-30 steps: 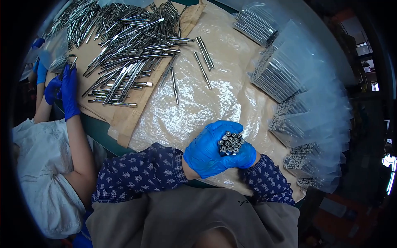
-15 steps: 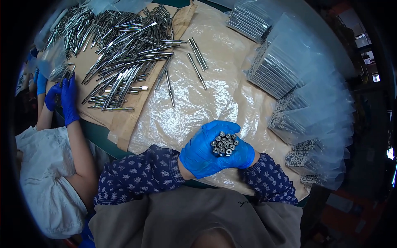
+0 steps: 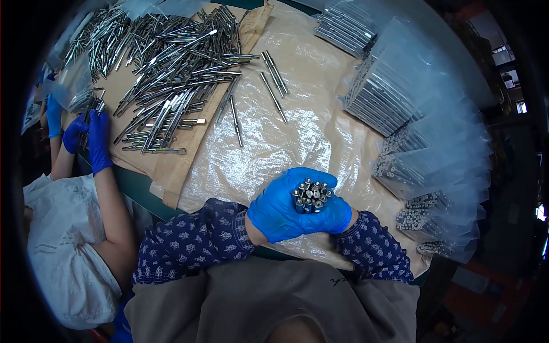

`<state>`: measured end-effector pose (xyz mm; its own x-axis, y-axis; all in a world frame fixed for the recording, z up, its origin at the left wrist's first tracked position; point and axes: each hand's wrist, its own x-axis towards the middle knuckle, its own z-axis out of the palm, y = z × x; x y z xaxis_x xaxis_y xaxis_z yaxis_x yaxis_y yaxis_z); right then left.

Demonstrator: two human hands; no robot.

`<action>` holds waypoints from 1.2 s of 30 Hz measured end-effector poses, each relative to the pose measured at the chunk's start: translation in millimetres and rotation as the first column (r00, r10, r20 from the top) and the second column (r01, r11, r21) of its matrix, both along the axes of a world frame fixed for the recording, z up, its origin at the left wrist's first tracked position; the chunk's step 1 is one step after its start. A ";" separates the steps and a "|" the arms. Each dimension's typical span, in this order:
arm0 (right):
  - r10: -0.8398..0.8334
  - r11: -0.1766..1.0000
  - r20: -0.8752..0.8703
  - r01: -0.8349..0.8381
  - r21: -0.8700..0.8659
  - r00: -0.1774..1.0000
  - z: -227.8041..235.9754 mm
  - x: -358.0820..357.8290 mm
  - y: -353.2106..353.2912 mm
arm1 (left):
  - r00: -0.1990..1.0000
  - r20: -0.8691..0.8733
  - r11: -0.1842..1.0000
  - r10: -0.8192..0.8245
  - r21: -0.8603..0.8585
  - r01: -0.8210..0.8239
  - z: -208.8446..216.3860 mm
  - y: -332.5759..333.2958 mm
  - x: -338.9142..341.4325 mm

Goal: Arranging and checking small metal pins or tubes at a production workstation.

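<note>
Both my hands, in blue gloves, are closed round a bundle of metal rods (image 3: 312, 196). The rods' round ends face up, several of them showing a hollow centre, and they stand at uneven heights. My left hand (image 3: 273, 207) wraps the bundle from the left and far side. From the right and near side my right hand (image 3: 334, 216) presses against it. The lower lengths of the rods are hidden by the gloves. Beyond my hands, a few loose rods (image 3: 273, 97) lie on the clear plastic sheet (image 3: 280, 143).
A large heap of metal rods (image 3: 189, 68) covers brown paper at the far left. Along the right stand clear plastic bags packed with rods (image 3: 380, 94). At the left, a co-worker's dark-blue gloved hands (image 3: 98, 140) hold several rods.
The rod ends in my hands have gone from nearly level to uneven and tilted. My hands stay closed in almost the same place. The co-worker's hands have shifted slightly.
</note>
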<state>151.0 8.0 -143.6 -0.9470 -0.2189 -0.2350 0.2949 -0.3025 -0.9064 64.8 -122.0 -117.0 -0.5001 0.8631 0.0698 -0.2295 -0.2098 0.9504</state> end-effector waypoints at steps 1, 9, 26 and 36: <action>0.036 0.999 -0.078 -0.033 0.039 0.996 3.9 -0.4 -0.4 | 1.000 0.001 1.000 -0.001 -0.001 0.001 2.5 -1.2 -0.6; -0.029 0.960 -0.082 0.050 0.277 0.996 5.9 -14.0 2.9 | 0.951 -0.308 0.996 0.016 0.088 0.012 -6.7 10.7 -20.2; -0.054 0.749 -0.084 0.096 0.656 0.995 88.3 0.6 66.8 | 0.970 0.218 0.988 -0.103 -0.091 0.125 0.9 20.1 -22.1; -0.137 0.633 -0.206 0.246 0.734 0.969 87.8 -5.6 38.9 | 0.987 0.105 0.985 -0.123 -0.105 0.134 -8.6 17.7 -15.9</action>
<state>145.4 46.9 -55.8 -0.9785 0.1697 -0.1172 0.1837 0.4586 -0.8694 48.9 -104.3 -125.6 -0.3842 0.9203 -0.0741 -0.3408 -0.0668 0.9378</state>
